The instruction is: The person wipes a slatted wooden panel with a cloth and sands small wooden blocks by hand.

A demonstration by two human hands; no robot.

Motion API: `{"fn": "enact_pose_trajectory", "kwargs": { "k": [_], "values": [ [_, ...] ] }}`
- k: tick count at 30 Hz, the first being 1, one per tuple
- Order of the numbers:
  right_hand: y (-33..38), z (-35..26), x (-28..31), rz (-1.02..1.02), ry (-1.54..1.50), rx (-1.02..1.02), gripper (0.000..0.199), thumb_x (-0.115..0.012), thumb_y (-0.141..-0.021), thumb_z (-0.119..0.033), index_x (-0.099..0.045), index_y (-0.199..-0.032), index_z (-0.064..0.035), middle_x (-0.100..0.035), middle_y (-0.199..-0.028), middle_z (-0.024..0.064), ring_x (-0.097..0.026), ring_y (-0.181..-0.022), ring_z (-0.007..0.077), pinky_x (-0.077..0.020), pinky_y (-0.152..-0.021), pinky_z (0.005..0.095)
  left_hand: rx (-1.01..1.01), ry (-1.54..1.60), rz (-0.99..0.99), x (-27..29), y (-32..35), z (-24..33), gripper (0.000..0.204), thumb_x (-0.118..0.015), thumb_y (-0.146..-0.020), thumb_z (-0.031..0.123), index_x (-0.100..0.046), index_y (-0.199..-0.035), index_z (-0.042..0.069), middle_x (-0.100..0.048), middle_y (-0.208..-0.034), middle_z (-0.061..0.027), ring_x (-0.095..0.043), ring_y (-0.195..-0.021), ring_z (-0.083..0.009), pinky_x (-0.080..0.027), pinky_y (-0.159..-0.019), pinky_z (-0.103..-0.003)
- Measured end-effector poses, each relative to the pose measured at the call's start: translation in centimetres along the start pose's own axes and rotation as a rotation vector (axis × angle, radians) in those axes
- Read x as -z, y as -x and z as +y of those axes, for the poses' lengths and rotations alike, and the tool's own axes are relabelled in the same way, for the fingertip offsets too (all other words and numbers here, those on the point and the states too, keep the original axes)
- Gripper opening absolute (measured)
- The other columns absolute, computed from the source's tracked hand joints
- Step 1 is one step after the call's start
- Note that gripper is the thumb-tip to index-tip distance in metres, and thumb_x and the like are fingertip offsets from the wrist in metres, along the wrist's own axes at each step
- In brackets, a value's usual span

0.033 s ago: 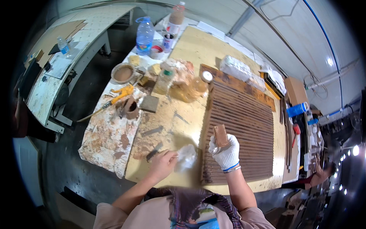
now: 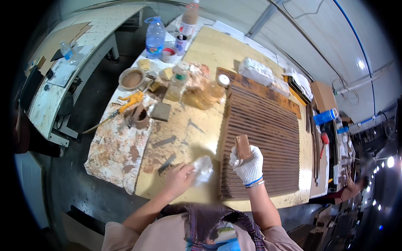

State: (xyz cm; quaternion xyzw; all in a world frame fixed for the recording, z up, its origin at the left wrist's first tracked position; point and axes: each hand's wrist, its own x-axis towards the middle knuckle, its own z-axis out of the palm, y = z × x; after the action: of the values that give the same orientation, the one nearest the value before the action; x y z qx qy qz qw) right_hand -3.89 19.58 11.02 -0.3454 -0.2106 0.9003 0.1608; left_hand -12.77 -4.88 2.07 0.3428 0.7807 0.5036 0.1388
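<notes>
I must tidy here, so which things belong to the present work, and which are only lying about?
In use:
brown block, in gloved right hand
white bag or cloth, in left hand
probably the ribbed board

Seemingly lying about:
large water bottle
yellow tool
grey block

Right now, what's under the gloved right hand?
The ribbed brown panel lies below the gloved right hand, which holds a brown block. Ribs behind both are covered; contact with the panel can't be told.
</notes>
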Motion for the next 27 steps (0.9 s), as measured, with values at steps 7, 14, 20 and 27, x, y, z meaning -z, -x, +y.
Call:
{"fn": "enact_pose_trajectory", "kwargs": {
  "k": [7, 14, 20, 27],
  "values": [
    [1.2, -3.4, 5.1, 0.051, -0.133, 0.050, 0.043, -0.057, -0.088, -0.035, -0.062, -0.115, -0.0024, -0.064, -0.095, 0.0156, -0.058, -0.074, 0.0272, -0.0475, -0.059, 0.0370, -0.151, -0.389, -0.029, -3.5, 0.8, 1.7, 0.066, -0.082, -0.076, 0.025, -0.058, -0.135, 0.007, -0.049, -0.143, -0.0154, -0.043, -0.133, -0.0373, -0.035, -0.111, -0.053],
    [1.3, -6.8, 9.0, -0.082, -0.128, 0.066, 0.040, -0.056, -0.090, -0.033, -0.060, -0.116, -0.0018, -0.064, -0.096, 0.0165, -0.058, -0.075, 0.0273, -0.0478, -0.059, 0.0370, -0.165, -0.608, 0.030, -6.8, -0.1, 0.4, 0.050, -0.079, -0.078, 0.022, -0.062, -0.123, 0.011, -0.052, -0.140, -0.0137, -0.048, -0.130, -0.0343, -0.036, -0.112, -0.050],
    [-0.4, -11.8, 12.6, -0.053, -0.034, 0.123, 0.033, -0.061, -0.092, -0.027, -0.061, -0.115, -0.0029, -0.066, -0.097, 0.0141, -0.065, -0.082, 0.0287, -0.0583, -0.067, 0.0416, 0.081, -0.402, 0.381, -7.2, -1.3, 0.5, 0.024, -0.070, -0.084, 0.007, -0.064, -0.107, 0.002, -0.054, -0.143, -0.0148, -0.051, -0.128, -0.0394, -0.044, -0.107, -0.047],
    [-6.2, -15.7, 13.5, -0.122, 0.071, 0.164, 0.028, -0.066, -0.092, -0.024, -0.062, -0.113, -0.0058, -0.066, -0.101, 0.0105, -0.066, -0.088, 0.0277, -0.0580, -0.072, 0.0422, 0.418, 0.326, 0.282, -3.9, -2.0, 4.4, 0.036, -0.066, -0.084, -0.004, -0.068, -0.120, -0.004, -0.073, -0.106, -0.0087, -0.067, -0.097, -0.0162, -0.053, -0.087, -0.032]
  ]
}}
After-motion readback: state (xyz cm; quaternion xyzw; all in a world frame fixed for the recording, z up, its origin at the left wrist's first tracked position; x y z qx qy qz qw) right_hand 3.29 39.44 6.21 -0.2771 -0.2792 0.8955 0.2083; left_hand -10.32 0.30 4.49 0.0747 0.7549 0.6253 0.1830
